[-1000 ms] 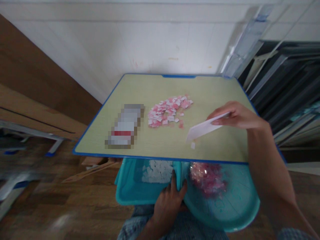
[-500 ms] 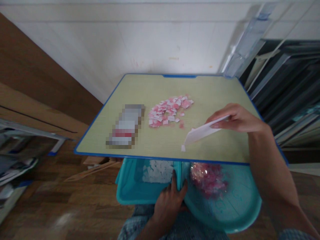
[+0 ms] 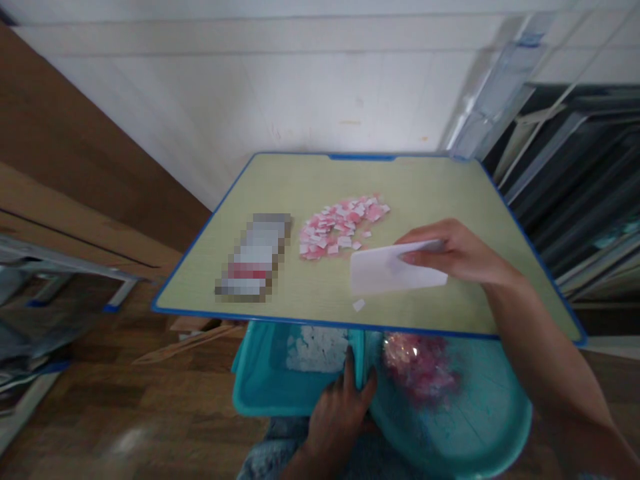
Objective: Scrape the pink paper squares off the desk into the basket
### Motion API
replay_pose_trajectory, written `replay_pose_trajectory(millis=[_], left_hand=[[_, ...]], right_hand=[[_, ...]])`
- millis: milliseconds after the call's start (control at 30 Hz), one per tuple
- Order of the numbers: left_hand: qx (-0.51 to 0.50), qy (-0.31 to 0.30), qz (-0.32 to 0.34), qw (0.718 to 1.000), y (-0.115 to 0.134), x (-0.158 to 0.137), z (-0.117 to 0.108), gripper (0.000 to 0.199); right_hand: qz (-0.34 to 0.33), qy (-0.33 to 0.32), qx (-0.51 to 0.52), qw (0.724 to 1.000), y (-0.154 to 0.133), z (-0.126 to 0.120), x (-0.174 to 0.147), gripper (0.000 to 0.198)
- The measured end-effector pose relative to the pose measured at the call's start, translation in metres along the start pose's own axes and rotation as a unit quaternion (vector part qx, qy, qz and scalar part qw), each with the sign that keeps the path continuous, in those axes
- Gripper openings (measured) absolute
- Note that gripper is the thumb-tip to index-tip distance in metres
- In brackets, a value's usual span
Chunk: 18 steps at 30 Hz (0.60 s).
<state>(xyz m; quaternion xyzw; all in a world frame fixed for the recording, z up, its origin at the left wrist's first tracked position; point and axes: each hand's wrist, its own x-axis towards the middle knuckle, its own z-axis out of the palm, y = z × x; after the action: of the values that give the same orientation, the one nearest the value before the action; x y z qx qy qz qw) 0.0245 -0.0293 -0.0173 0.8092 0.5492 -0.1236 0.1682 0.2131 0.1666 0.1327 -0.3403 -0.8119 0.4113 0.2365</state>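
My right hand [image 3: 445, 253] pinches a flat white card [image 3: 385, 270] and holds it tilted over the right half of the pale green table [image 3: 425, 187]. A small white paper square [image 3: 359, 305] lies just below the card, near the table's front edge. Beyond the card's left end is a loose heap of pink and white paper-like squares [image 3: 340, 223]. Under the table edge, my left hand [image 3: 340, 407] is closed over the rim of a rectangular teal basin [image 3: 270, 397], where white pieces [image 3: 317, 348] lie.
A round teal tray [image 3: 495, 433] with a pink, shiny bundle [image 3: 423, 367] stands right of the basin. A blurred-out phone-like object [image 3: 255, 257] lies on the table's left. Dark panels [image 3: 580, 153] lean at the right, and a clear bottle [image 3: 493, 100] stands against the wall.
The white card has turned so its broad face shows, and its left end has moved left and up. The small square has shifted slightly left. My left hand stays on the basin rim.
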Motion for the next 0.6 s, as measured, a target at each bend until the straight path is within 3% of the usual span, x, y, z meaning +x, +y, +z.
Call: replay_pose_trajectory(millis=[200,433,600], left_hand=[[-0.012,-0.008,0.004,1.0,-0.001,0.001,-0.003,0.082],[-0.025,-0.014,0.003,1.0,-0.003,0.003,-0.006,0.082],[-0.031,-0.017,0.002,0.999,-0.004,0.001,-0.006,0.082]], right_hand=[[0.071,-0.017,0.025,0.997,0.003,-0.005,0.001,0.026],[0.059,-0.061,0.04,0.996,0.0,0.005,0.004,0.025],[0.014,-0.086,0.054,0.995,0.004,0.012,0.008,0.026]])
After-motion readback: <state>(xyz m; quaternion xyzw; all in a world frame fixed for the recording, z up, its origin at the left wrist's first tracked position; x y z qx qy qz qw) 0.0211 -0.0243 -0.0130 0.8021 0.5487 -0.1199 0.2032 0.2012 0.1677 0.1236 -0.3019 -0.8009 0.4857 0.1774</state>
